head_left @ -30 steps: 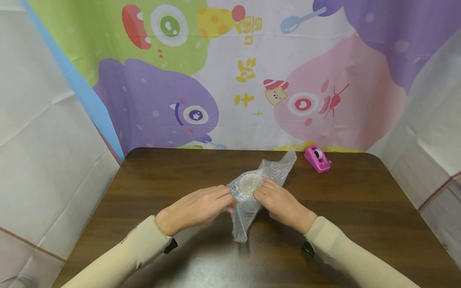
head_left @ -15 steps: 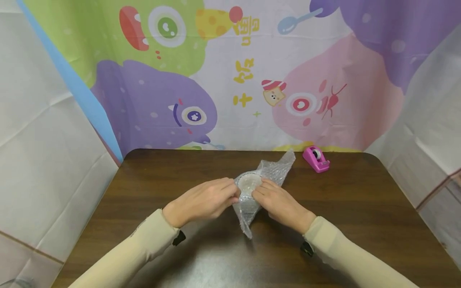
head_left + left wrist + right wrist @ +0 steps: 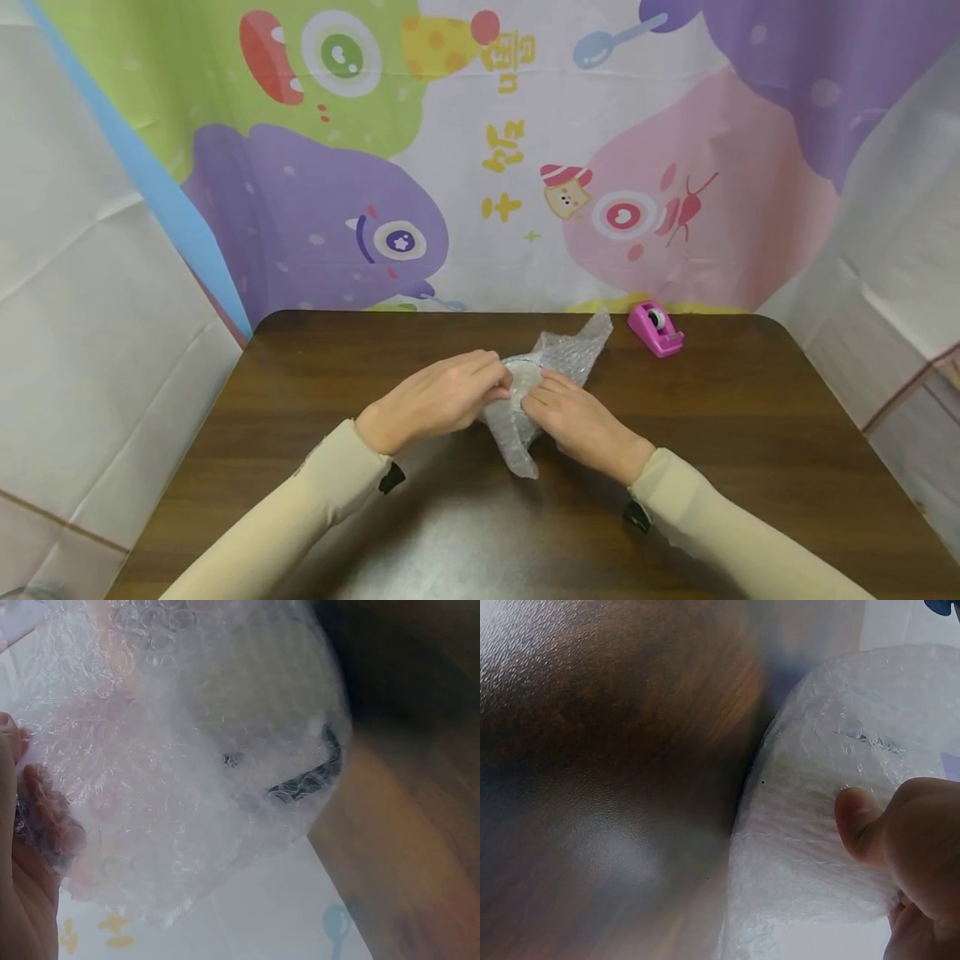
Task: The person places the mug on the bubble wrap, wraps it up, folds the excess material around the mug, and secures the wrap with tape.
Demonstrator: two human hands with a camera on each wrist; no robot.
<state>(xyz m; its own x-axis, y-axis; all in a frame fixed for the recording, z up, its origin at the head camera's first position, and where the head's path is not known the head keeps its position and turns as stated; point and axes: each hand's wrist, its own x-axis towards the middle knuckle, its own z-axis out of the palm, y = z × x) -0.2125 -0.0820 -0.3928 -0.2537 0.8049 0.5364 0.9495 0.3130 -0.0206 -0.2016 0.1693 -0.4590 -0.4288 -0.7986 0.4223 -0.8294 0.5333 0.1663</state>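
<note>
A round, pale item point(image 3: 525, 380) stands in a sheet of bubble wrap point(image 3: 573, 354) on the table, its circular top facing up between the hands. My left hand point(image 3: 446, 392) pinches an edge of the wrap at the item's left rim. In the left wrist view the lifted wrap point(image 3: 150, 825) spreads from those fingers, and a dark curved mark point(image 3: 307, 778) shows through it. My right hand point(image 3: 585, 423) grips the wrapped item at its right rim. Its thumb point(image 3: 859, 825) presses on the wrapped side in the right wrist view. The item's kind is hidden by the wrap.
A pink tape dispenser point(image 3: 656, 328) with a roll in it stands at the back right of the brown wooden table point(image 3: 315, 350). Behind the table hangs a cartoon-printed curtain point(image 3: 495, 250), and pale sheets flank both sides.
My left hand has moved up and to the right, drawing the wrap's near flap inward over the item's left rim. My right hand has stayed on the right rim.
</note>
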